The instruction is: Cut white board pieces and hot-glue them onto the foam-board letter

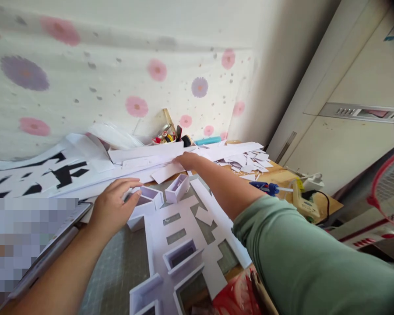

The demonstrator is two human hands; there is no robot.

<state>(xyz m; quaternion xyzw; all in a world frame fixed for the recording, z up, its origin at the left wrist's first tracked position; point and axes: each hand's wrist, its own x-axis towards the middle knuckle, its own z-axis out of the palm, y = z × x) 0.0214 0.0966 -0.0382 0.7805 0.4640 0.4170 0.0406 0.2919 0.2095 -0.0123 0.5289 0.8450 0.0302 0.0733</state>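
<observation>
A white foam-board or card model (pixel 170 218) with rectangular cut-outs and upright box-like walls lies on a gridded cutting mat (pixel 113 267). My left hand (pixel 113 203) is at the model's far-left corner, thumb and fingers apart, beside the open-topped walls (pixel 146 199); I cannot tell whether it touches them. A small white box piece (pixel 177 189) stands right of that corner. My right hand (pixel 188 161) reaches across to a pile of long white strips (pixel 147 155) at the back. Its fingers touch the strips, but the fingertips are mostly hidden, so any grip is unclear.
White offcuts (pixel 249 161) lie back right, near a blue glue gun (pixel 265 188) and a power strip (pixel 307 203). Sheets with black cut-outs (pixel 65 173) are at left, above a blurred screen (pixel 29 249). A tool container (pixel 167 136) stands against the flowered wall covering (pixel 111 78).
</observation>
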